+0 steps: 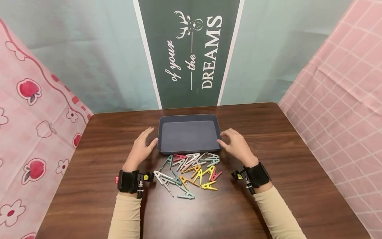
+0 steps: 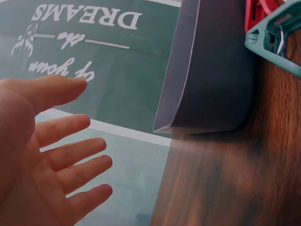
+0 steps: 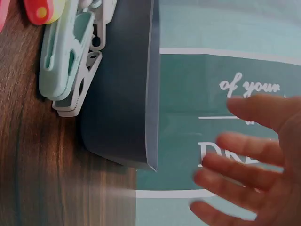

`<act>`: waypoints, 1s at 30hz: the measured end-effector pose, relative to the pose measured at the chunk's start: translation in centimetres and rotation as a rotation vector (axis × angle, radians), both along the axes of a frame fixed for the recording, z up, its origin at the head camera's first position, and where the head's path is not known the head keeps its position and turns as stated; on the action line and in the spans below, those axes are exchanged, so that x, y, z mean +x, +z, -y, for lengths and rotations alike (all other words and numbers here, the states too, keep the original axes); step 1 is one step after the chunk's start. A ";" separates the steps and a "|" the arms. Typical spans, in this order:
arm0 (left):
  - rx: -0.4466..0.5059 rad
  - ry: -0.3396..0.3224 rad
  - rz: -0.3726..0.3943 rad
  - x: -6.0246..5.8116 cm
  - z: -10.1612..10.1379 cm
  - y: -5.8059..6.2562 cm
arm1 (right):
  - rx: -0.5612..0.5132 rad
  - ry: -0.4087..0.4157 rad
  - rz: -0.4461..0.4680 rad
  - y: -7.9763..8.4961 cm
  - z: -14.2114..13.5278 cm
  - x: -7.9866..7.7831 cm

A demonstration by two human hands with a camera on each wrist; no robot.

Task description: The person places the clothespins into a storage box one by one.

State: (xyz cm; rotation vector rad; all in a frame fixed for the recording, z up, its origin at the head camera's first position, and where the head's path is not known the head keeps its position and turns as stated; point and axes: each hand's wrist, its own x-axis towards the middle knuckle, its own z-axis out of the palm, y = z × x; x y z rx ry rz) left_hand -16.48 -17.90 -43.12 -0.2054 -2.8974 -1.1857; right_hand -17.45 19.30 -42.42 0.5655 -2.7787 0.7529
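A dark grey rectangular tray lies on the wooden table, nothing inside it. My left hand is at its left side, fingers spread and thumb tip close by the rim. At the tray's right side is my right hand, fingers loosely bent with the tips right at the edge. In both wrist views the palms face the tray and hold nothing. Just in front of the tray lies a loose pile of clothespins, among them a yellow clothespin, an orange clothespin and a mint clothespin.
The brown table reaches back to a green curtain with white lettering. Pink cloths hang on both sides, one with an apple print, the other a pink checked cloth. Each wrist wears a black strap with a camera.
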 end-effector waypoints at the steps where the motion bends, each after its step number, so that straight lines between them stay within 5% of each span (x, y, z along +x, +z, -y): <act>1: 0.015 0.002 -0.001 0.0 0.1 -0.2 | -0.006 0.014 0.017 0.0 0.0 0.1; 10: 0.076 0.020 0.041 0.1 0.4 -1.9 | 0.001 0.036 0.088 -0.4 -0.1 0.9; 18: 0.110 0.024 0.112 -0.1 -0.2 -2.3 | 0.036 0.061 0.198 -0.2 0.1 1.6; 30: 0.126 0.038 0.142 -0.2 0.1 -2.7 | 0.226 0.044 0.335 -0.6 2.1 2.0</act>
